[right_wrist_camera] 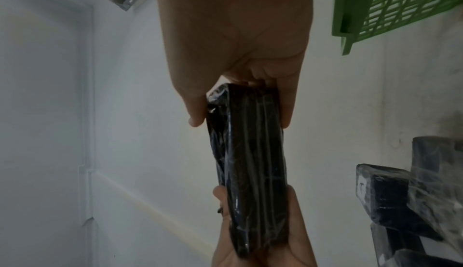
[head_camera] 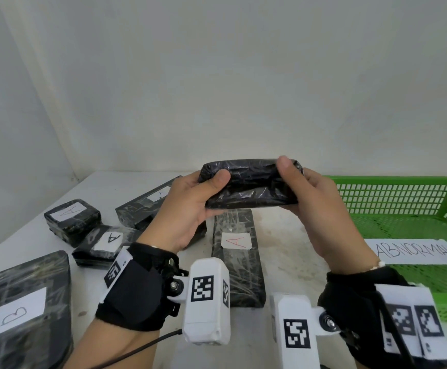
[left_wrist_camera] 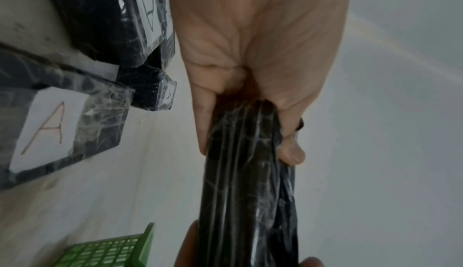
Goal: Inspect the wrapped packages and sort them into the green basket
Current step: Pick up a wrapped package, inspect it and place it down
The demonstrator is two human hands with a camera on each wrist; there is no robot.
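My left hand (head_camera: 190, 209) and right hand (head_camera: 321, 206) each grip one end of a black wrapped package (head_camera: 249, 185). Five more packages lie on the worktop (head_camera: 291, 235): four marked A, one B. One green basket (head_camera: 403, 209) sits right.

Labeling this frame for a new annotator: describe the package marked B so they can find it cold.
Start at the white table in the head view and go to its near left corner, opposite the green basket. The package marked B lies flat there, cut off by the frame edge. It is the widest black-wrapped package, and its white label reads B while its neighbours read A.
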